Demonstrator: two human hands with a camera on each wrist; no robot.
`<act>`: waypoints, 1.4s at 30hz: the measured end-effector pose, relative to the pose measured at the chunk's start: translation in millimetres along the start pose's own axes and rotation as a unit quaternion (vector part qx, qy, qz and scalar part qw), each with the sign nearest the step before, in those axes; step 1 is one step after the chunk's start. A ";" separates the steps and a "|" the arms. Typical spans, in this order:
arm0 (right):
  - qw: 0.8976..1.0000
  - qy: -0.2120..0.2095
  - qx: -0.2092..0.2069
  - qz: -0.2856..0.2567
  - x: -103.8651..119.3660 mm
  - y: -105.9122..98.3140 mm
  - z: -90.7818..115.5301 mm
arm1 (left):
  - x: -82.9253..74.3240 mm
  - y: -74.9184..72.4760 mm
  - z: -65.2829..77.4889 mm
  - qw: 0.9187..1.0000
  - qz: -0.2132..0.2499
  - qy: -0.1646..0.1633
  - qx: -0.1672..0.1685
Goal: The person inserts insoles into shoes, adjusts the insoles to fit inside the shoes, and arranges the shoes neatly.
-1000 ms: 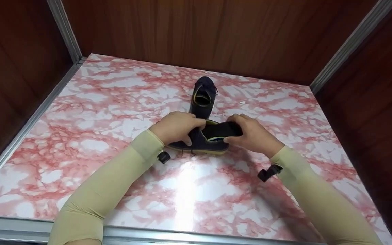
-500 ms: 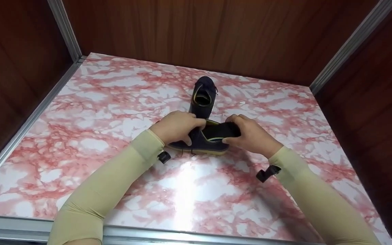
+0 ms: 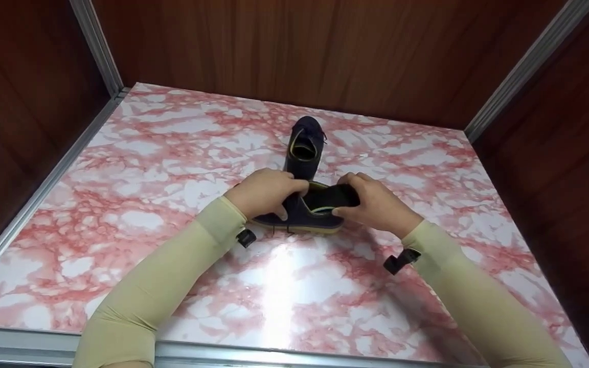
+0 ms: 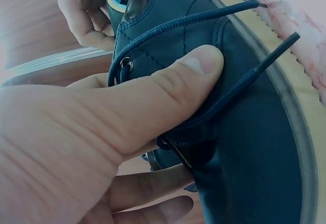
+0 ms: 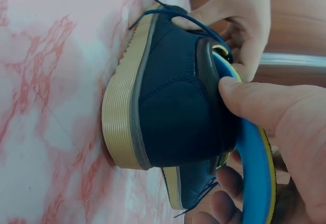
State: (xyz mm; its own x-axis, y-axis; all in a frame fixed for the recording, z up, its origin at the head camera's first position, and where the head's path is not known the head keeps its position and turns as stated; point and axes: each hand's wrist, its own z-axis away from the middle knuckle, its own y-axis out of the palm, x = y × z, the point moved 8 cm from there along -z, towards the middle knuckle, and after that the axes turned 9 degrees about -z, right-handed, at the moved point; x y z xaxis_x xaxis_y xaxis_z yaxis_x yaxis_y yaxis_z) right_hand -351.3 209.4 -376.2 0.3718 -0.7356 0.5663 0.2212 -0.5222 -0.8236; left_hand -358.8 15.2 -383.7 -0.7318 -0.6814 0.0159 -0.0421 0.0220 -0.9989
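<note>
We logged one shoe (image 3: 309, 218) on the marbled surface (image 3: 350, 291), left hand (image 3: 265, 191) gripping its front; one insole (image 3: 336, 196), partly inside, right hand (image 3: 380, 205) pinching it, best guided, we judged, along the shoe's length.

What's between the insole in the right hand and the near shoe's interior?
Nothing visible: the insole slants into the navy lace-up shoe, its front end hidden inside, so I can't judge deeper in. The right hand grips the part outside; the left hand holds the shoe by its laced front.
</note>
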 end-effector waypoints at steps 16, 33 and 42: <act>0.999 0.032 0.014 -0.028 -13.8 -6.6 6.8 | 0.6 -2.1 -0.5 1.000 0.015 -0.003 -0.010; 1.000 -0.011 -0.008 -0.020 -5.1 -9.3 6.3 | 1.0 -2.0 -0.3 1.000 0.004 -0.005 -0.003; 0.999 -0.021 -0.007 -0.023 -4.2 -5.5 4.8 | 1.0 0.4 0.6 1.000 0.010 -0.007 -0.001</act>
State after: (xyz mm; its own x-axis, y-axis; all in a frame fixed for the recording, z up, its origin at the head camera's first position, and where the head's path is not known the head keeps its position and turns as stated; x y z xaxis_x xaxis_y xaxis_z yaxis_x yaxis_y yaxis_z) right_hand -349.7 217.4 -374.2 0.3997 -0.6913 0.6019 0.2265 -0.5618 -0.7957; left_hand -359.1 14.1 -384.1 -0.7234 -0.6904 -0.0045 -0.0295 0.0374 -0.9989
